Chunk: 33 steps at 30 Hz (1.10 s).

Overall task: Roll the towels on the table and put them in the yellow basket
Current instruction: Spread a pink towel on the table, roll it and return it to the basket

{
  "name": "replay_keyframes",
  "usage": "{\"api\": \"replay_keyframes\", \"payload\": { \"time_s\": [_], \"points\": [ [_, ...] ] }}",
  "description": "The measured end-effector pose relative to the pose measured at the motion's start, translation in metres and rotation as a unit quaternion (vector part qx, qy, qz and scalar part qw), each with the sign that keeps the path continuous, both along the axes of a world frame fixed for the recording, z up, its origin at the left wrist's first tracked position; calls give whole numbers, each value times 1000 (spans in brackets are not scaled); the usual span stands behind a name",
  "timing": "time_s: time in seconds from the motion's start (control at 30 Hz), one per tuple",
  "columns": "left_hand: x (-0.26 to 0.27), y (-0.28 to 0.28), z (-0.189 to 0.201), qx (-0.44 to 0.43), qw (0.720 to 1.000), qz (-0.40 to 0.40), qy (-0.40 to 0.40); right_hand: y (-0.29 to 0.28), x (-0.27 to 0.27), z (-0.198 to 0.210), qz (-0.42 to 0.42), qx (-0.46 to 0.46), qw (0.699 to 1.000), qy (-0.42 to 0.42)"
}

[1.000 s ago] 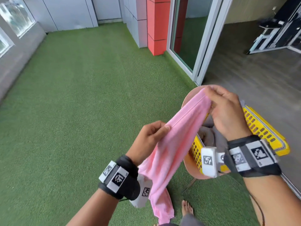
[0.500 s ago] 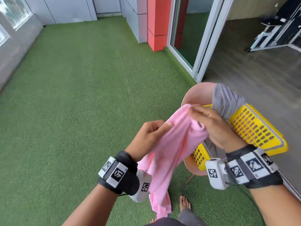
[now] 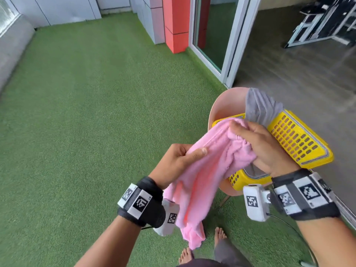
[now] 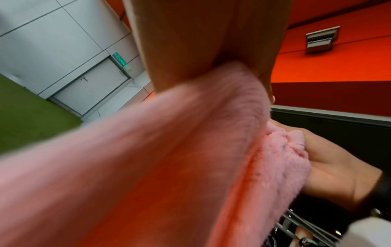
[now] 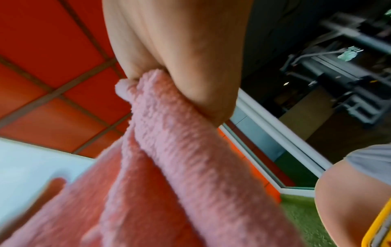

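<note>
A pink towel hangs in the air between both hands, its lower end drooping toward my feet. My left hand pinches its left edge between thumb and fingers. My right hand grips a bunched-up end of it, just above the yellow basket. The basket sits on a small round pink table. A grey towel drapes over the basket's far rim. Both wrist views are filled with the pink towel clamped in fingers.
Green artificial turf covers the floor to the left. A red pillar and a glass sliding door stand ahead. Grey flooring lies to the right. My bare feet are below the towel.
My right hand has come down from high above the table toward the basket, gathering the towel's upper end into a bunch. The left hand has stayed almost in place.
</note>
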<state>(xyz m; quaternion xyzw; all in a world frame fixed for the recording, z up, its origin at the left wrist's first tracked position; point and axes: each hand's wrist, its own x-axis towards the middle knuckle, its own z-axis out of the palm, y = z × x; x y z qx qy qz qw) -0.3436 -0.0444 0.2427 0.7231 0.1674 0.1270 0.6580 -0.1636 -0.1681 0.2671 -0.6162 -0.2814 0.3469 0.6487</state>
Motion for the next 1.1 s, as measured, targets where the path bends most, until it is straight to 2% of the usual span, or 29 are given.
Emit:
{"api": "replay_keyframes", "payload": {
  "time_s": [0.07,0.13,0.17,0.2,0.27,0.3,0.33,0.5,0.57,0.7,0.8,0.9,1.0,1.1],
  "points": [
    [-7,-4,-11,-8,1000,8,14,-15,14,5,-116,29,992,31],
    [-9,-10,-19,-4,1000,16,24,-33,23,5,-190,44,980,43],
    [-8,-15,-19,5,1000,13,23,-42,23,1,-186,40,981,32],
    [-4,-22,-16,17,1000,8,21,-50,16,0,-134,19,991,7],
    [12,-36,-10,28,999,-15,21,-61,-10,-9,46,-53,997,-45],
    [21,-45,-6,30,999,-36,18,-68,-21,-17,114,-85,989,-51],
    [30,-54,-2,32,998,-57,17,-74,-31,-20,142,-103,983,-45],
    [56,-106,8,44,991,-124,20,-134,-21,-20,30,-32,999,28],
    [56,-129,5,43,988,-148,32,-168,-6,-18,-42,-16,998,44],
    [43,-161,-12,38,986,-148,72,-245,29,-20,-110,4,992,55],
    [36,-180,-17,41,988,-128,78,-283,22,-16,-118,-26,992,35],
    [45,-210,-13,54,989,-128,51,-294,-2,-31,-35,-78,996,1],
    [60,-242,-4,55,979,-194,29,-295,-33,-42,20,-120,992,17],
    [69,-264,0,51,969,-242,16,-309,-46,-42,-9,-118,993,-3]
  ]
}}
